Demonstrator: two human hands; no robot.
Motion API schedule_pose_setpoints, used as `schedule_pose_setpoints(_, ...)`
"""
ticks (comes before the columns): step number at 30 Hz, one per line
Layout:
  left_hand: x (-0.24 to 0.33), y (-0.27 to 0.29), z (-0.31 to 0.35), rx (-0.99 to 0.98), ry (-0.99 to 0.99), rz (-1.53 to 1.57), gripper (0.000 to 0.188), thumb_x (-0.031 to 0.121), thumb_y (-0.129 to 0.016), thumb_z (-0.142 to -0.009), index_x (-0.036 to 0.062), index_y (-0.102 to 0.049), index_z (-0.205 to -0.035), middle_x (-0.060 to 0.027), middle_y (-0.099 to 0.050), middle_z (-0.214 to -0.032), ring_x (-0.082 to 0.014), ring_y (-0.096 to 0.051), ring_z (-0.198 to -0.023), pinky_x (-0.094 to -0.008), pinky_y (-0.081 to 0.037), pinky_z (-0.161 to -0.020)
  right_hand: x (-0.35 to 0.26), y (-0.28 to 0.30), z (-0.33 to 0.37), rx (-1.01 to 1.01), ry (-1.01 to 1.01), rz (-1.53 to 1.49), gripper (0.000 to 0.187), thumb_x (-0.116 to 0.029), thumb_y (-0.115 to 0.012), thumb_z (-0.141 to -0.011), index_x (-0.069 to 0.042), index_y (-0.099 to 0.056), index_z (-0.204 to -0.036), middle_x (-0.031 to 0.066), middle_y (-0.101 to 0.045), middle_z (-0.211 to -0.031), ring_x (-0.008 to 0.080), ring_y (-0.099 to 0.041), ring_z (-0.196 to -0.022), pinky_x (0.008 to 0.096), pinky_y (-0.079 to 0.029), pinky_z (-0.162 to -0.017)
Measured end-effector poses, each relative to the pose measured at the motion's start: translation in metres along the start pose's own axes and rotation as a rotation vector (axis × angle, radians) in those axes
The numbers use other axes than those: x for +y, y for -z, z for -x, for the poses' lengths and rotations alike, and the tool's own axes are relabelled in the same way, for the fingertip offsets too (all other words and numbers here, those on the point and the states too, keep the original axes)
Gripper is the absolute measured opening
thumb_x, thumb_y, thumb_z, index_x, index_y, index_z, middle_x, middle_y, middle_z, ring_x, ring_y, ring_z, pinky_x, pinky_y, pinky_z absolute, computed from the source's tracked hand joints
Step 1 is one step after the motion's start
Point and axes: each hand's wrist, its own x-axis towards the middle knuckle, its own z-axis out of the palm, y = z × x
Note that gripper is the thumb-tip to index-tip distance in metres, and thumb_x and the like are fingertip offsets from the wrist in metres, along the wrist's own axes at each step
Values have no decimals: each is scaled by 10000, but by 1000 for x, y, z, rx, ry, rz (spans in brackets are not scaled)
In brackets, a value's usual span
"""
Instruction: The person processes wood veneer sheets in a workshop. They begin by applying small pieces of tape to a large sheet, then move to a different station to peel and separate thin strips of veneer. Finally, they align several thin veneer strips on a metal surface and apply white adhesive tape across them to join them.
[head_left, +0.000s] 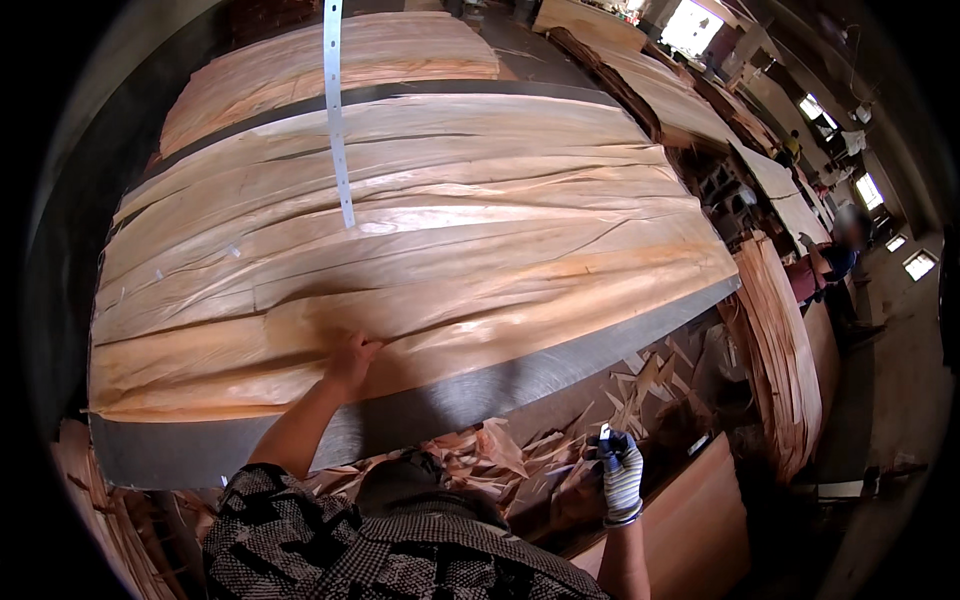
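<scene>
Thin, wavy wood veneer sheets (pixel 470 215) lie side by side across a grey metal-topped table (pixel 520 375), pale at the back and more orange along the near edge. My left hand (pixel 350 368) is bare and rests on the near veneer, its fingers bunched together at a raised fold. Off the table's near edge, to the right, my right hand (pixel 620 478) wears a striped glove with dark fingertips. Its fingers are curled round a small object with a pale, shiny tip (pixel 605 432); the kind cannot be made out.
A perforated metal strip (pixel 338 120) hangs over the table. Veneer scraps (pixel 640 390) litter the floor along its near side. Veneer stacks stand behind (pixel 340 60) and to the right (pixel 775 350). Another person (pixel 825 262) is at the far right.
</scene>
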Motion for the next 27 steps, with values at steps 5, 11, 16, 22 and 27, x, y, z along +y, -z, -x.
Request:
schedule_pose_setpoints(5,6,6,8,-234,-232,-43,170,150,-588,-740,87,-627,-893,-122,-533,-765,-297,-552,-725,-391,-453,-649,3,23,-37,33,-72,110,115,-105,-517,-870,-59,-530,-975,62,-627,-853,93,-590,-664,180,-431,-488)
schedule_pose_setpoints(11,12,11,27,-377,-202,-4,244,170,-624,-705,83,-611,-933,-130,-549,-850,-306,-549,-786,-398,-457,-685,-1,28,-116,18,-107,132,117,-144,-523,-871,-56,-532,-946,67,-624,-827,108,-588,-621,186,-421,-448)
schedule_pose_setpoints(16,46,34,8,-423,6,-76,294,197,-609,-736,83,-570,-1005,-128,-553,-948,-308,-535,-888,-397,-451,-736,3,11,-205,-126,-148,29,113,-159,-545,-860,-71,-535,-930,62,-616,-807,107,-575,-585,190,-391,-426)
schedule_pose_setpoints(22,58,18,-126,188,76,-187,394,220,-559,-794,90,-475,-1157,-132,-490,-1150,-310,-458,-1076,-398,-389,-890,0,0,-330,-391,-177,176,94,-112,-494,-862,-66,-502,-943,81,-609,-819,116,-583,-604,193,-393,-415)
schedule_pose_setpoints(27,41,-13,-227,134,254,-448,563,307,-513,-829,138,-305,-1324,-133,-292,-1360,-331,-270,-1253,-457,-222,-1023,-61,-25,-390,-313,-39,26,114,-165,-522,-864,-77,-521,-937,53,-608,-784,80,-551,-558,179,-372,-401)
